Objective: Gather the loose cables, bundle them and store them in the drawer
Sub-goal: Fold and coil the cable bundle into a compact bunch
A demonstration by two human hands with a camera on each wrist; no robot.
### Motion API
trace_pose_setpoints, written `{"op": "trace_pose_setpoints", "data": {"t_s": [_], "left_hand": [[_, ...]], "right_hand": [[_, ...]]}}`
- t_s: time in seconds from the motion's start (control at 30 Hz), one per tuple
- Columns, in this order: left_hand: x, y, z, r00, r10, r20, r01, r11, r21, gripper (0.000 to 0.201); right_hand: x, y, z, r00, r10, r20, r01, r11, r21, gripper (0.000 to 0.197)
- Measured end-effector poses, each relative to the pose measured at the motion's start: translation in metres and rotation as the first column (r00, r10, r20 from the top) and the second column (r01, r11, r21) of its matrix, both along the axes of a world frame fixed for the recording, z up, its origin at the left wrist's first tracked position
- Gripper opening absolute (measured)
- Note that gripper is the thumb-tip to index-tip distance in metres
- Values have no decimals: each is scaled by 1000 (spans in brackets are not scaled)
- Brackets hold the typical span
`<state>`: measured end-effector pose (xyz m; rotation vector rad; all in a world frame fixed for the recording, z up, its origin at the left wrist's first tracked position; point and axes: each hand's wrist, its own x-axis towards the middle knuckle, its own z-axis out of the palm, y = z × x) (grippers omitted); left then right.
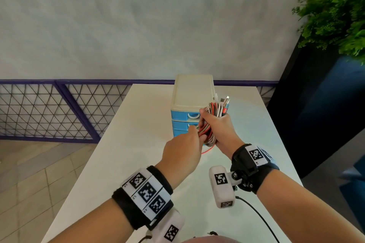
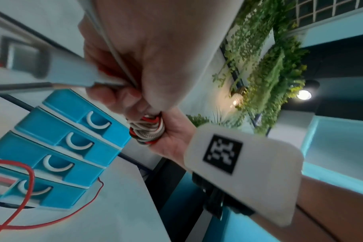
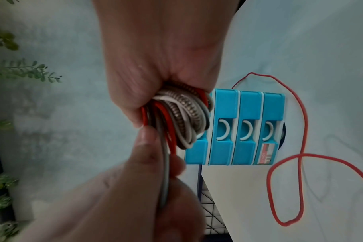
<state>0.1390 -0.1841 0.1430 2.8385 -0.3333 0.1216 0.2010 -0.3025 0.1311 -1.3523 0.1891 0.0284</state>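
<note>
My right hand grips a coiled bundle of cables, red, white and braided, upright above the white table; several plugs stick out of its top. In the right wrist view the cable bundle fills that fist. My left hand pinches a grey cable that runs out of the bundle. A loose red cable trails from the bundle and loops on the table. Just behind both hands stands the drawer unit, cream-topped, with its blue drawers all closed.
The table's left edge drops to a tiled floor, with a purple mesh railing beyond it. A dark planter with a green plant stands at the right. A black cord lies near the front edge.
</note>
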Motion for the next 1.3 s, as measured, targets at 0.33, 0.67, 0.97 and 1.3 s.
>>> {"op": "trace_pose_setpoints", "data": {"t_s": [0.33, 0.67, 0.97, 1.3], "left_hand": [[-3, 22, -8, 631, -516, -580, -373, 454, -810, 42], [12, 50, -28, 786, -419, -454, 206, 870, -447, 18], [29, 47, 1, 801, -595, 65, 564, 787, 251, 25], [38, 47, -2, 795, -601, 76, 568, 783, 253, 13]], "right_hand": [[15, -11, 6, 993, -116, -31, 120, 972, 204, 23], [16, -38, 11, 978, 194, -82, -189, 980, 61, 16], [0, -24, 18, 762, 599, -246, -644, 662, -385, 39], [-19, -14, 4, 794, 582, -176, -608, 761, -226, 47]]}}
